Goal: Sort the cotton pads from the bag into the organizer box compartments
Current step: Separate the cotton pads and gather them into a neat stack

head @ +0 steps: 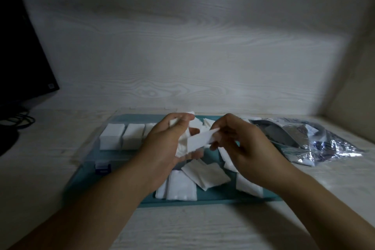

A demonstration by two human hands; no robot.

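Both hands are up over the teal organizer box (89, 170), mid-separation of pads. Left hand (172, 140) grips a small bunch of cotton pads (182, 144), fingers curled round it. Right hand (237, 140) pinches one single pad (203, 141) by its edge, seemingly peeling it off the bunch. Frame is motion-blurred, so the exact finger placement is unclear.

Where the pads are:
- Two neat stacks (121, 136) sit in the back-left compartments, upright and flush with each other.
- Loose pads (205, 174) lie skewed and overlapping in the front section, more under the right wrist.
- The bag (308, 140) lies open on the tabletop just right of the box; can't tell how many pads remain inside.

Judgement: partway through. Two compartments done, the rest is loose.

How I'd do this step:
- Keep the pinch at the pad's corner and slide it off sideways rather than lifting straight, since the cotton fibres will likely cling and drag a second pad.
- Square the bunch's edges in the left hand before dropping it in; a stack that's aligned fits the compartment, a fanned one jams on the divider.
- Set down next to the existing stacks, same orientation.
- Clear the skewed loose pads afterwards, not one-by-one now.

Monitor (20, 46) at far left is irrelevant.
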